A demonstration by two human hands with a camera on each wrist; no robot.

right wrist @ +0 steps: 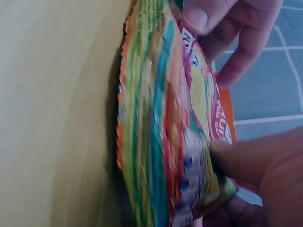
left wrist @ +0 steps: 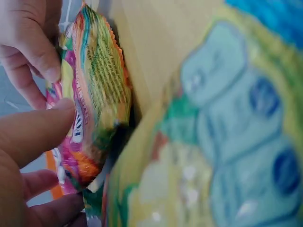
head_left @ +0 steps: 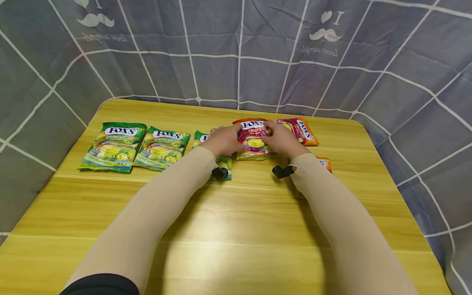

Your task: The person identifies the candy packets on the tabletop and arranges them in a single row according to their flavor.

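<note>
2 outstretched arms, left hand [head_left: 223, 141] and right hand [head_left: 282, 140] with curled, gripping fingers.

Three green candy bags [head_left: 115, 146] lie at nine o'clock on the tabletop [head_left: 236, 229], one partly hidden; three orange-red fruit bags [head_left: 253, 138] sit around one o'clock, one barely visible.

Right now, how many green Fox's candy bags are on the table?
3. Two green Fox's candy bags lie side by side at the table's left; a third is mostly hidden under the left hand. More could be hidden beneath the arms.
</note>
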